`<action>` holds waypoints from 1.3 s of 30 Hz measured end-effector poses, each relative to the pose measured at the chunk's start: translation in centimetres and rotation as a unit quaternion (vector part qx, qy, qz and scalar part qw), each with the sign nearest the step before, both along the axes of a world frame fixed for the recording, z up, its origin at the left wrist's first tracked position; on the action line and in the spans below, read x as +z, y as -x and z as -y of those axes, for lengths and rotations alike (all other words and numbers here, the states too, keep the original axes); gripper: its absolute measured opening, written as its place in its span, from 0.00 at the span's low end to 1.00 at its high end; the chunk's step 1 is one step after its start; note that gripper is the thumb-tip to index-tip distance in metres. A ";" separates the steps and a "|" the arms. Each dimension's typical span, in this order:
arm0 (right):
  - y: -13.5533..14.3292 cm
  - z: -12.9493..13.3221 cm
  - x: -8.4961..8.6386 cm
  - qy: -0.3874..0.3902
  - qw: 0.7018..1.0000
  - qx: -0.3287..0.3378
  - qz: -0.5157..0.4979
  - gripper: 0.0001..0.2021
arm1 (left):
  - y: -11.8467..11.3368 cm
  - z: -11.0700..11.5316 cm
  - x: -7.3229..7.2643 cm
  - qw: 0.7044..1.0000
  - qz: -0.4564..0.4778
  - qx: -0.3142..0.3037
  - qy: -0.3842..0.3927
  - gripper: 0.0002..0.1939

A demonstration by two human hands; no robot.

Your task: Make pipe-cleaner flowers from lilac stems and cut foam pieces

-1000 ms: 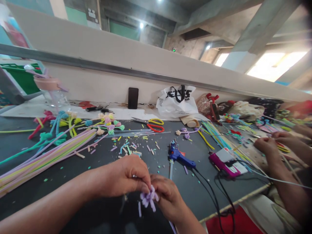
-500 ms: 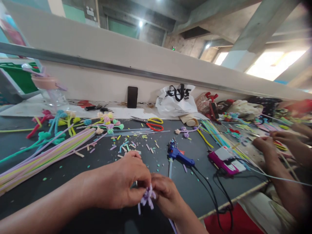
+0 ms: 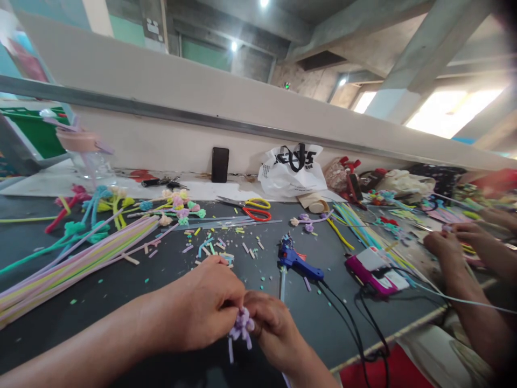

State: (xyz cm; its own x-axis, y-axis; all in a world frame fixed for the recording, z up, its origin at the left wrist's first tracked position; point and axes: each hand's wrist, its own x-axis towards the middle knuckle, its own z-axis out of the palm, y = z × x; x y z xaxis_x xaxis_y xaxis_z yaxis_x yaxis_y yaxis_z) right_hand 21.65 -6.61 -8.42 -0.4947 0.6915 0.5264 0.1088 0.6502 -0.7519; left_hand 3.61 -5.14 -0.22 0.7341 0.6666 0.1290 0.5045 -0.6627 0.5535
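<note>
Low in the middle of the head view, my left hand (image 3: pixel 197 307) pinches a lilac pipe-cleaner flower (image 3: pixel 242 325) from the left. Against its other side, my right hand (image 3: pixel 271 322) has its fingers closed on the same flower, and the two hands touch. Short lilac ends hang below the fingertips. A lilac stem shows beneath my right wrist. The blue glue gun (image 3: pixel 299 261) lies on the dark table (image 3: pixel 169 280) to the right of my hands. Small cut pieces (image 3: pixel 218 246) are scattered beyond my left hand.
Long pastel pipe cleaners (image 3: pixel 89 253) and fuzzy flowers (image 3: pixel 180 207) lie left. Scissors (image 3: pixel 256 210), a phone (image 3: pixel 219 165) and a white bag (image 3: pixel 293 171) are further back. Right of the glue gun are a magenta-and-white box (image 3: pixel 375 274) and black cables. Another person's hands (image 3: pixel 452 242) work at the far right.
Both my hands have shifted slightly left with the lilac flower, which now shows more of its rounded loops. The view has tilted slightly.
</note>
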 end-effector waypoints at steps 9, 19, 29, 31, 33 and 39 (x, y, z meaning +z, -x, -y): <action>0.2 -0.2 1.0 0.026 0.999 0.005 -0.034 0.15 | -0.1 -0.6 0.9 0.987 0.029 0.046 0.149 0.07; 0.3 -0.3 0.9 0.044 0.998 0.007 -0.034 0.15 | 0.8 -1.5 0.6 0.979 0.055 0.020 0.197 0.07; 0.0 -0.1 0.9 -0.033 0.996 -0.051 -0.066 0.10 | 2.0 -0.7 2.8 0.991 0.068 0.032 0.114 0.06; -0.1 -0.1 0.8 -0.102 0.989 -0.092 -0.045 0.08 | 2.1 -0.8 2.5 0.992 0.057 0.022 0.110 0.06; -0.3 0.0 0.6 -0.141 0.984 -0.111 -0.017 0.08 | 2.0 -1.0 2.1 0.992 0.046 0.019 0.120 0.08; -0.5 -0.1 0.4 -0.153 0.984 -0.086 0.035 0.08 | 1.2 -1.4 0.8 0.982 0.036 0.026 0.182 0.10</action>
State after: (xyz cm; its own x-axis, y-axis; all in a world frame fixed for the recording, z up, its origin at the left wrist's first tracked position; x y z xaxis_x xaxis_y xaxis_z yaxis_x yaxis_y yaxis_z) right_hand 22.12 -6.50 -8.02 -0.4268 0.5828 0.6915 0.2827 0.8123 -0.5101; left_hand 2.40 -3.78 0.56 0.6955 0.7147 -0.0741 0.4830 -0.3886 0.7847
